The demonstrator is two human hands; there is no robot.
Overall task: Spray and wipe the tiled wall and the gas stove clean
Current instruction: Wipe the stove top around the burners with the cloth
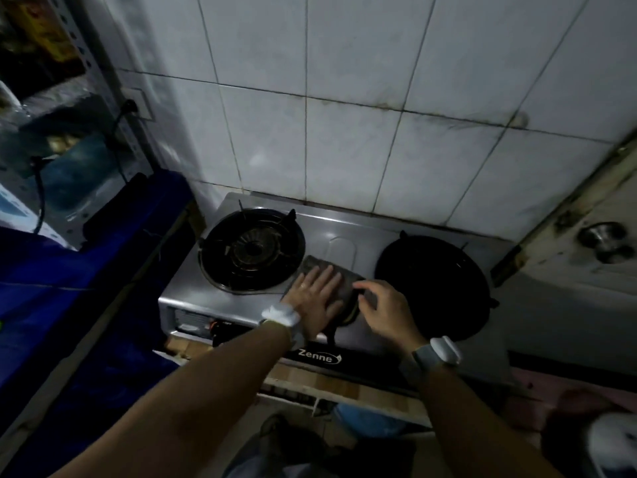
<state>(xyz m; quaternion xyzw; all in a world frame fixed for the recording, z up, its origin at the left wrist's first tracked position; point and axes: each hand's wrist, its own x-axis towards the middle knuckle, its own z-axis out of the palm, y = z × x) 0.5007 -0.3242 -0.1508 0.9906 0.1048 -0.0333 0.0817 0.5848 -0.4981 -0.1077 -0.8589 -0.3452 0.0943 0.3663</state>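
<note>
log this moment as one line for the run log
step: wipe gas stove | left hand: flat on cloth, mid-top | right hand: at cloth's right edge, grip unclear | tiled wall: grout stains visible

Left hand [319, 298], right hand [382, 308] on cloth [315, 263]

Counter ledge [344, 386], lower centre of the frame, with a brownish tiled front edge. The gas stove [220, 301] sits directly on it, its back edge against the tiled wall [362, 115]. The stove is steel-topped with a black front strip reading "Zenne".

On the stove top:
- Left burner [253, 250], uncovered, with a black ring pan support around it.
- Dark round pan [434, 288] on the right side, hiding that burner.
- Grey cloth [319, 262], flat on the steel between burner and pan, just beside the burner ring. Its right end is bunched.

Left of the frame: a blue cover [69, 270] lies over a lower surface beside the stove. What it covers cannot be told.
</note>
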